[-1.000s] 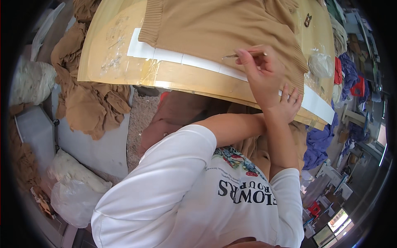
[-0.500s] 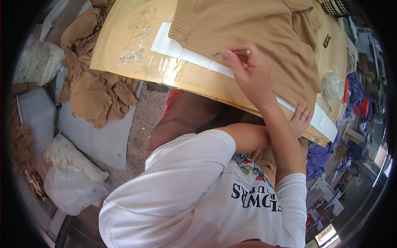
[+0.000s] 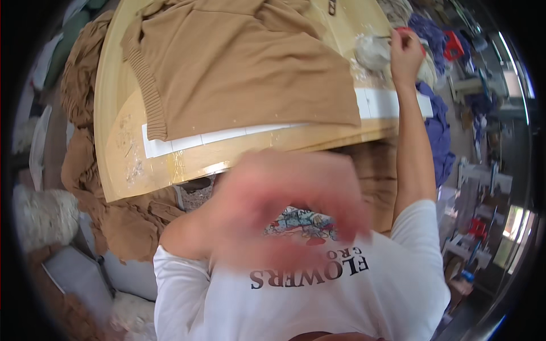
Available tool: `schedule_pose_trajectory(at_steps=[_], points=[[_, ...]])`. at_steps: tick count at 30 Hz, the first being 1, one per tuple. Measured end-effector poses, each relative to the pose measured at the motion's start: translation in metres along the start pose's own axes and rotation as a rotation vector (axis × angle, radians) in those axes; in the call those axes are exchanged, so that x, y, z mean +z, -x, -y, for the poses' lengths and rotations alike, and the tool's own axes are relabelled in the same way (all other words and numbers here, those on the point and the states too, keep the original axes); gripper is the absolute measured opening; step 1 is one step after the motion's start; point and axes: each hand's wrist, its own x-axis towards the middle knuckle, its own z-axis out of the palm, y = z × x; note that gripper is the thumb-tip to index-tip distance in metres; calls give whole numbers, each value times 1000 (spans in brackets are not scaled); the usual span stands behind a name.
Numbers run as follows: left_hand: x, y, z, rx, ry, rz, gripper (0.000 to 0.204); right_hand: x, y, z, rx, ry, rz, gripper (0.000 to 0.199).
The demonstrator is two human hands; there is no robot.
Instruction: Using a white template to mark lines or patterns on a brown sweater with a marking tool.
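A tan knit sweater (image 3: 244, 74) lies spread on a pale wooden table (image 3: 122, 153), its ribbed edge at the left. A long white strip (image 3: 222, 138) with crosswise lines runs under the lower edge and shows at both ends. My right hand (image 3: 406, 52) is raised beyond the sweater's right side, fingers pinched together. A thin dark thing, apparently a small tool, pokes out from its fingertips. My left hand (image 3: 290, 204) is close in front of my chest, off the table. Motion smears its fingers, so its grip does not show.
A clear plastic bag (image 3: 372, 52) lies near the table's right side. A small dark object (image 3: 332, 7) rests at the table's far part. Tan cloth (image 3: 122, 221) is heaped left of the table, and purple cloth (image 3: 435, 139) hangs at the right.
My left hand has left the sweater's lower right corner and come back toward my chest. My right hand has moved from over the sweater to the far right. The view has shifted.
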Motion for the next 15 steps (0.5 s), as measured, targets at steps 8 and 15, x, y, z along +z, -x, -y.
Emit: schedule_pose_trajectory(at_steps=[8,15], points=[[22,52,-63,-52,-429,0,37,-43,55,59,-272,80,106,41],[-65,46,-136,-50,-630,273,68,-166,184,-18,589,-361,-54,22]])
